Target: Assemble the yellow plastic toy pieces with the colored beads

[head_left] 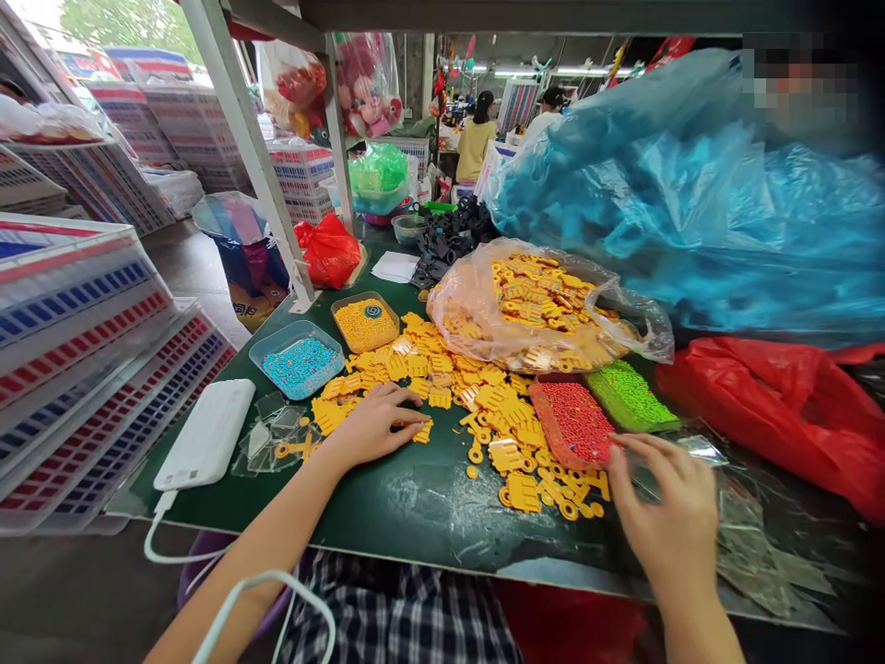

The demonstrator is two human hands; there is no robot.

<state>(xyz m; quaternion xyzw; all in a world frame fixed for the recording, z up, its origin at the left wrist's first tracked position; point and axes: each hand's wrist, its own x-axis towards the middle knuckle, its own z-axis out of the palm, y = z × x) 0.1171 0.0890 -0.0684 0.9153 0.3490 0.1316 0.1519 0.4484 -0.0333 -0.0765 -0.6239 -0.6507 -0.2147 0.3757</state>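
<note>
My left hand (pixel 382 424) rests low over the near edge of a heap of flat yellow plastic pieces (pixel 442 364). Its thumb and fingers close on a small yellow plastic piece (pixel 423 432), which pokes out at the fingertips. At the right, my right hand (pixel 667 493) reaches to the near rim of a tray of red beads (pixel 575 420). Thumb and forefinger come together there; anything between them is too small to make out. More yellow parts, some with rings (pixel 553 493), lie between the hands.
Trays of blue beads (pixel 300 361), yellow beads (pixel 366 323) and green beads (pixel 632 392) surround the heap. Behind it sits an open clear bag (pixel 477 304) of yellow pieces. A white power bank (pixel 206 433) lies left, its cable crossing my left arm. Big blue bags (pixel 691 194) crowd the right.
</note>
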